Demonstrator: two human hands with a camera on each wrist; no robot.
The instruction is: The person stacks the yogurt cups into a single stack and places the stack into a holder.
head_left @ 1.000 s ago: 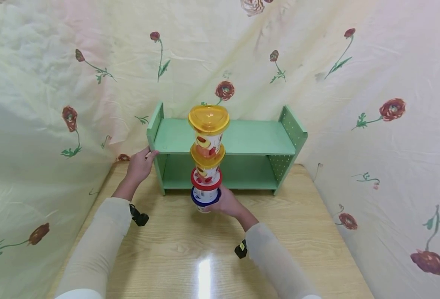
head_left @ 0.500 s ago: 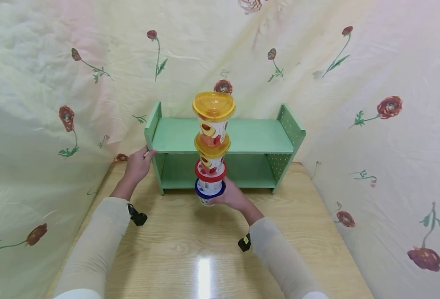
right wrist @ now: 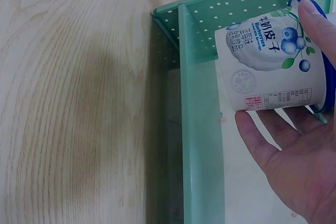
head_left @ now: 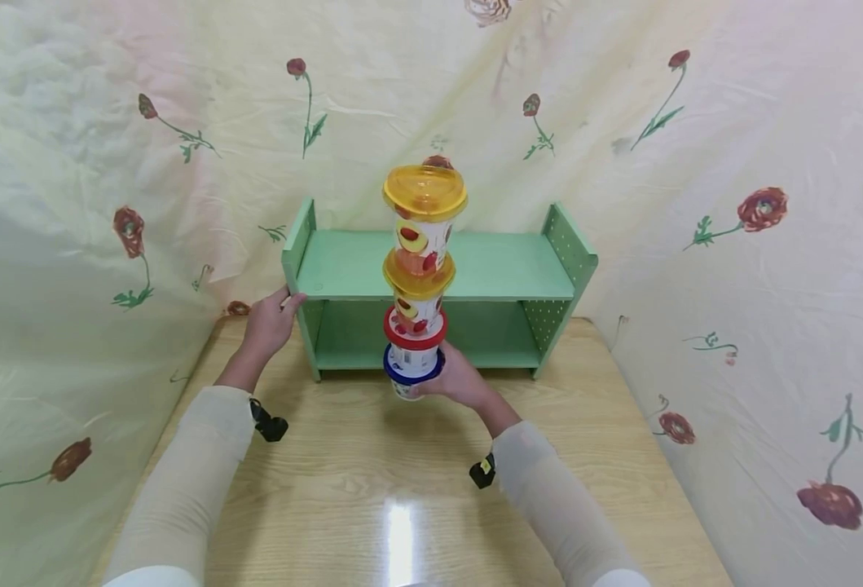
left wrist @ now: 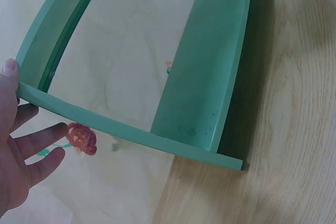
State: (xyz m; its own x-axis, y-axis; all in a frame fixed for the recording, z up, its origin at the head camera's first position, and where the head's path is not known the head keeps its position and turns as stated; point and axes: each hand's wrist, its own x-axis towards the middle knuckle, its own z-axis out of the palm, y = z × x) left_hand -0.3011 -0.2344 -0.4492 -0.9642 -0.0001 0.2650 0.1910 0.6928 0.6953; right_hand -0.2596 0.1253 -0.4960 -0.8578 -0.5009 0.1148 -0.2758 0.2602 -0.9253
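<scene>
A stack of lidded yogurt tubs stands upright in the air before a green two-tier shelf (head_left: 504,265). On top is a yellow-lidded tub (head_left: 425,196), above a smaller yellow-lidded tub (head_left: 418,281). Below them come a red-lidded tub (head_left: 412,359) and, lowest, a blue-lidded tub (right wrist: 273,61) printed with blueberries. My right hand (head_left: 460,379) grips this lowest tub, thumb near its blue rim and fingers around the other side. My left hand (head_left: 268,326) holds the shelf's left side panel, thumb on its front edge, other fingers spread outside in the left wrist view.
The shelf stands on a wooden table (head_left: 343,489) at the back. Its right side panel (head_left: 574,244) has small holes. Flower-printed cloth (head_left: 732,147) hangs behind and along both sides. A shadow lies on the table below the stack.
My right hand has raised the tub stack and carried it slightly right, keeping it upright. The left hand stays on the shelf's left side. The view has shifted slightly.
</scene>
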